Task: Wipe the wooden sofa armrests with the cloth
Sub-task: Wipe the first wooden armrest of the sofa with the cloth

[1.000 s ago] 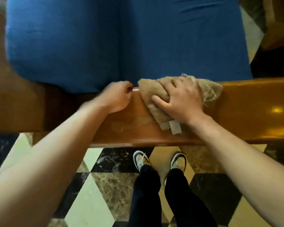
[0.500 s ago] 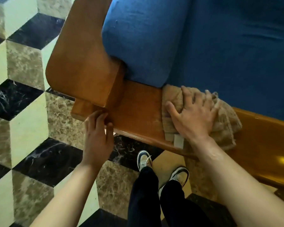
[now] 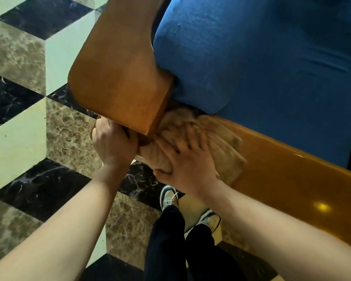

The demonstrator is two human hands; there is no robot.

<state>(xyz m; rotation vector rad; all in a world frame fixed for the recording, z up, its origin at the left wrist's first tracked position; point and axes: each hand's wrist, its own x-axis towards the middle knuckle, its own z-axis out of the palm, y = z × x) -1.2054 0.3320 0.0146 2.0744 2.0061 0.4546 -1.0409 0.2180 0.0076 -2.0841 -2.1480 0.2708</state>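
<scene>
The wooden armrest (image 3: 292, 175) of the sofa runs from the centre down to the right, glossy orange-brown. A beige cloth (image 3: 221, 147) lies bunched on its left end, tucked against the wooden backrest panel (image 3: 118, 82). My right hand (image 3: 186, 161) presses flat on the cloth, fingers spread and blurred. My left hand (image 3: 114, 142) grips the armrest's end corner below the backrest panel, fingers curled around the wood.
Blue sofa cushions (image 3: 261, 63) fill the upper right, touching the armrest's far edge. The floor (image 3: 28, 118) is a cube-pattern marble of black, brown and pale tiles. My shoes (image 3: 168, 197) and dark trousers stand just below the armrest.
My right hand has slid the cloth left along the armrest into the corner by the backrest. My left hand has moved up to clasp the armrest's end. The view has swung closer.
</scene>
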